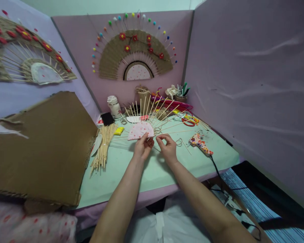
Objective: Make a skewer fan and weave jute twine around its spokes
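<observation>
A: Well, how many fans in the head view?
B: Three. Two finished fans of coarse brown weave, one on the back wall (136, 54) and one on the left wall (22, 54). One half-made fan (140, 130) lies mid-table: a pink dotted half-disc with thin bamboo spokes.
A: The hands?
B: Two. The left hand (143, 147) pinches the half-disc's lower edge; the right hand (168, 147) is just beside it, fingertips pressed together.
A: Else?
B: One loose skewer bundle (103, 145), one flat corrugated cardboard sheet (40, 148), one patterned glue gun (200, 143).
</observation>
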A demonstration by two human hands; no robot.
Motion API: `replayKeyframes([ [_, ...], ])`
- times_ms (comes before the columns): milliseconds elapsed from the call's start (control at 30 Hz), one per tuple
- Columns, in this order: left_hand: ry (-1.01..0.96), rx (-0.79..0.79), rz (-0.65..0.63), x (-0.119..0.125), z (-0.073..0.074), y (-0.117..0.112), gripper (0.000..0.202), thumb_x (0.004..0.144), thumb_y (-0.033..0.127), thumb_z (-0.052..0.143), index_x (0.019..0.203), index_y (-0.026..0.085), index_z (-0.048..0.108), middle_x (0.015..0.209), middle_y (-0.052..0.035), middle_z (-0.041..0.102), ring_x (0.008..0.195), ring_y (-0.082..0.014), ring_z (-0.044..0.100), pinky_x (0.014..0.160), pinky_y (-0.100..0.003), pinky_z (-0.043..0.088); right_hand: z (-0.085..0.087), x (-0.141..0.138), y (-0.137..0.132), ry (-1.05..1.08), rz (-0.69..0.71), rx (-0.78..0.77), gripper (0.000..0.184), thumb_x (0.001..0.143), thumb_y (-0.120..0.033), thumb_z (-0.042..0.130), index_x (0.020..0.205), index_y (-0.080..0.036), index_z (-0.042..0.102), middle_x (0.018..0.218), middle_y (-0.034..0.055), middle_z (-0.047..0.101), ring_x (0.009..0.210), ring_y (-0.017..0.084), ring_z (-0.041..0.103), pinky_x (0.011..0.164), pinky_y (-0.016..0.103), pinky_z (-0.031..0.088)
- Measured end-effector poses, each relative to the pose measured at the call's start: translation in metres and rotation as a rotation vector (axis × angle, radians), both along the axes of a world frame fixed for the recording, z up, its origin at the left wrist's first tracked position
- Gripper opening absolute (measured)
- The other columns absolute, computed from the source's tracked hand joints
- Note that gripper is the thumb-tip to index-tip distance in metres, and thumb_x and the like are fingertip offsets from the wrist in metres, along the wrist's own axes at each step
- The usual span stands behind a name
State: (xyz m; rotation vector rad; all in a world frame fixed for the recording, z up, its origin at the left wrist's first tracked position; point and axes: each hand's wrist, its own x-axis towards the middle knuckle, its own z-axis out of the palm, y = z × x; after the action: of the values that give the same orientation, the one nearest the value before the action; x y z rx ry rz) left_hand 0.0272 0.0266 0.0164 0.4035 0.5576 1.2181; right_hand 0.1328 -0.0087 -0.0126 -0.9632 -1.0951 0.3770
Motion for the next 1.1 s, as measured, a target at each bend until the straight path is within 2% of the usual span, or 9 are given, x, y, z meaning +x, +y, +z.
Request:
replayKeyframes([
  [167,0.048,0.072,0.001,-0.001,-0.007,-0.001,0.023,0.065,0.016,0.075,0.081,0.016,0.059,0.067,0.0021,0.065,0.060,-0.0086,0.062,0.062,-0.022,0.047,-0.004,0.000,0.001,0.110,0.046,-0.107,0.016,0.077,-0.035,0.065,0.076,-0.019,0.066,0.076,0.0020,0.063,0.077,0.016,0.057,0.078,0.032,0.045],
  [367,0.125,0.121,0.009,-0.001,-0.005,-0.006,0.030,0.061,0.020,0.078,0.084,0.018,0.059,0.072,0.0033,0.066,0.062,-0.0076,0.061,0.063,-0.022,0.045,-0.004,0.000,0.002,0.184,0.085,-0.115,0.015,0.074,-0.034,0.067,0.071,-0.019,0.067,0.078,0.0026,0.065,0.080,0.017,0.059,0.081,0.032,0.044],
  [633,0.208,0.189,0.024,-0.001,-0.005,-0.010,0.032,0.059,0.023,0.080,0.083,0.017,0.061,0.075,0.0033,0.065,0.065,-0.0070,0.060,0.064,-0.022,0.045,-0.009,0.000,0.007,0.321,0.128,-0.191,0.019,0.069,-0.036,0.070,0.074,-0.018,0.066,0.078,0.0028,0.066,0.075,0.016,0.059,0.076,0.031,0.046],
  [767,0.202,0.193,-0.007,-0.002,-0.006,-0.011,0.030,0.061,0.022,0.079,0.084,0.017,0.061,0.077,0.0031,0.066,0.069,-0.0087,0.061,0.068,-0.026,0.048,-0.011,0.001,0.008,0.390,0.165,-0.213,0.021,0.066,-0.036,0.072,0.076,-0.019,0.067,0.077,0.0024,0.067,0.075,0.016,0.059,0.077,0.031,0.046],
  [933,0.142,0.158,-0.047,-0.005,-0.006,-0.010,0.028,0.061,0.021,0.079,0.081,0.018,0.060,0.077,0.0026,0.067,0.070,-0.0104,0.063,0.076,-0.030,0.050,-0.011,0.004,0.005,0.330,0.194,-0.206,0.019,0.070,-0.037,0.071,0.075,-0.019,0.069,0.078,0.0027,0.069,0.079,0.018,0.061,0.080,0.032,0.046],
  [1100,0.138,0.151,-0.059,-0.006,-0.006,-0.009,0.029,0.063,0.021,0.078,0.085,0.018,0.060,0.077,0.0018,0.067,0.068,-0.0102,0.063,0.072,-0.027,0.050,-0.010,0.006,0.002,0.235,0.167,-0.167,0.019,0.072,-0.038,0.069,0.073,-0.019,0.069,0.081,0.0035,0.068,0.082,0.019,0.061,0.079,0.033,0.045],
])
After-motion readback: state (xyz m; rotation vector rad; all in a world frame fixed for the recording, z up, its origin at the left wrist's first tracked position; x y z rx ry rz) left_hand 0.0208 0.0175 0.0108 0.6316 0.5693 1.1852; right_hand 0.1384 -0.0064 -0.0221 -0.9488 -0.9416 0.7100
